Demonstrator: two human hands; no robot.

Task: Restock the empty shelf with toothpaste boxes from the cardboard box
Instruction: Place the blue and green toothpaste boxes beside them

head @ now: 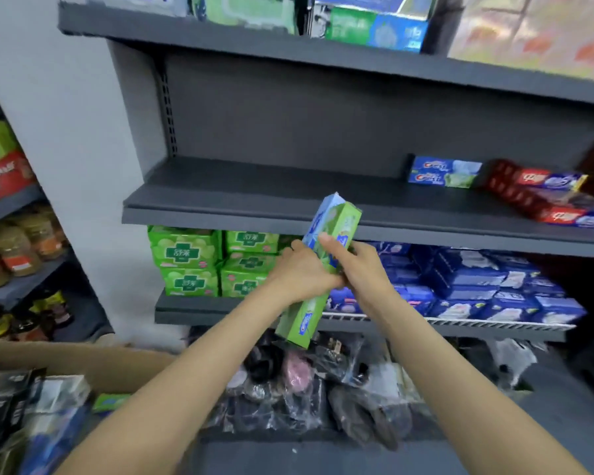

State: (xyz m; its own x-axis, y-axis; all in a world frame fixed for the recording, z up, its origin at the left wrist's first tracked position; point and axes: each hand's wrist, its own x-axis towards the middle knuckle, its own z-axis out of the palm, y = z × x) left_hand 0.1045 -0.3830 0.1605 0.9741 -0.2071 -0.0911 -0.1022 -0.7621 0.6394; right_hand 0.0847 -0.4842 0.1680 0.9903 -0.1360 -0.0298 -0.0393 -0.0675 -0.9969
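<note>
Restocking looks barely begun: the shelf [254,197] carries a few toothpaste boxes [443,173] only at its right end. Both hands' fingers [326,243] clasp a green-blue bundle [323,269] just below its front edge; the cardboard box [93,363] still holds stock.

Left hand [299,274] and right hand [352,265] grip green-and-blue toothpaste boxes [318,269], tilted, near the grey shelf [254,197]; shelved toothpaste [443,173] lies far right.
</note>
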